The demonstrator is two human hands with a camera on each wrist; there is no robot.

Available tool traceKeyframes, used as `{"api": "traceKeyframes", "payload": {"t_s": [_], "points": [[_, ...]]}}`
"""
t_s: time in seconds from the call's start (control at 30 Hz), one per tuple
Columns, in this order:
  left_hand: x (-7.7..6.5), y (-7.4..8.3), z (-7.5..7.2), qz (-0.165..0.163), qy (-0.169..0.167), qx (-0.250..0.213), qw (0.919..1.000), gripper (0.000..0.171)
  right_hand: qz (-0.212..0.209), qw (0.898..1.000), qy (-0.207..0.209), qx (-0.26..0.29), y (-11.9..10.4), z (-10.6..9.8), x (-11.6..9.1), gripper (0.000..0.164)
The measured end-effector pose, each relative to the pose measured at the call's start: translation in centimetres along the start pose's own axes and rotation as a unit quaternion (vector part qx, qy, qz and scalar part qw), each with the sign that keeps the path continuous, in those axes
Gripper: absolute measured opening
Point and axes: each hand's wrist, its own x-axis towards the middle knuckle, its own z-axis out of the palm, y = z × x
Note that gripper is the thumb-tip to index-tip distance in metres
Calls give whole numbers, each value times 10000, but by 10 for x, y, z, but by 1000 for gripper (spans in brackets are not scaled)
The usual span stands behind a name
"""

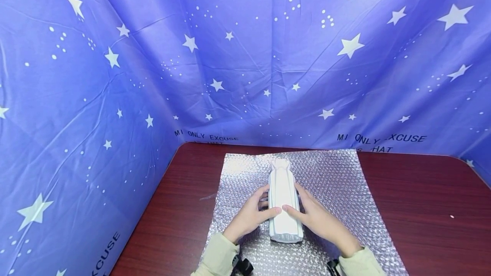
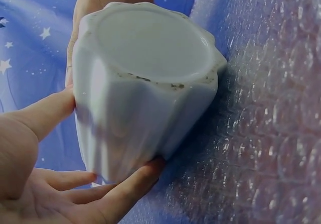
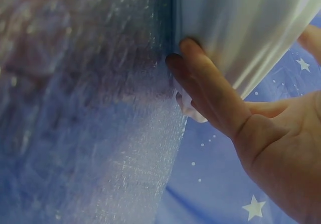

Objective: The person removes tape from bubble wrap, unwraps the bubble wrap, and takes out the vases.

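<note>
A white fluted vase (image 1: 284, 199) lies on its side on a sheet of bubble wrap (image 1: 330, 182), its narrow scalloped mouth pointing away from me. Its flat base (image 2: 153, 45) faces the left wrist view, with small brown marks along the rim. My left hand (image 1: 251, 215) holds the vase from the left, thumb on top and fingers along its side. From the right, my right hand (image 1: 320, 218) grips it the same way, with the two thumb tips close together. In the right wrist view, the right fingers (image 3: 215, 93) reach between the vase and the wrap.
The bubble wrap covers the middle of a dark red wooden table (image 1: 422, 208). A blue cloth (image 1: 245, 54) with white stars and printed words hangs behind the table and along its left side. A tiny white speck (image 1: 452, 216) lies at the right.
</note>
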Motion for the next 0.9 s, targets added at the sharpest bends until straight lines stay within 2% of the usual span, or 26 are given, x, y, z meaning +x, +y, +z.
{"api": "traceKeyframes", "payload": {"t_s": [0.43,0.9], "points": [[-3,4,0,3,-123,-205,9997,77,-113,9999,-32,-28,-6,-1,-4,95],[-7,10,0,6,-88,148,9999,77,10,9998,-188,-31,-11,-5,-7,98]]}}
